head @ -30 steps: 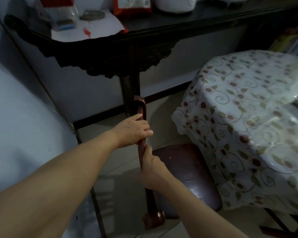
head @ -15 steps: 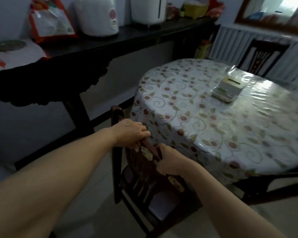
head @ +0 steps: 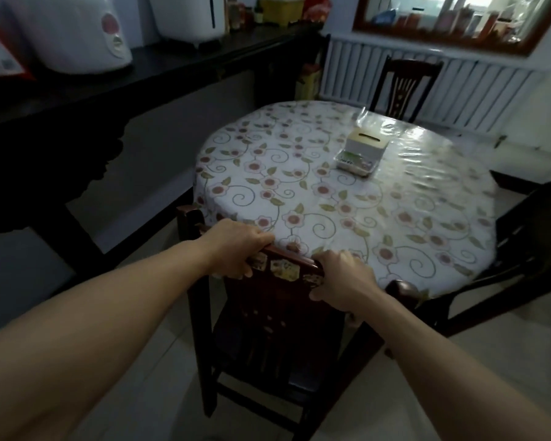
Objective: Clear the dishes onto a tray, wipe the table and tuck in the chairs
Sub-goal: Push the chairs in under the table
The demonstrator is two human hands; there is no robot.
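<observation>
at the near edge of the table (head: 347, 186), both the left hand (head: 236, 249) and right hand (head: 344, 281) grip the chair (head: 280, 338) by its top rail, which lies crosswise, left hand nearer the table; the table lies straight ahead.

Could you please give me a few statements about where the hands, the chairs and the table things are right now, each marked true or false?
1. Both hands grip the top rail of the near chair. True: the left hand and the right hand curl over it.
2. Dirty dishes cover the table. False: only a tissue box stands on its floral cloth.
3. The tissue box lies on the floor. False: it is on the table.
4. Another chair stands at the far side, before the radiator. True.
5. A white appliance sits on the dark sideboard. True.
</observation>
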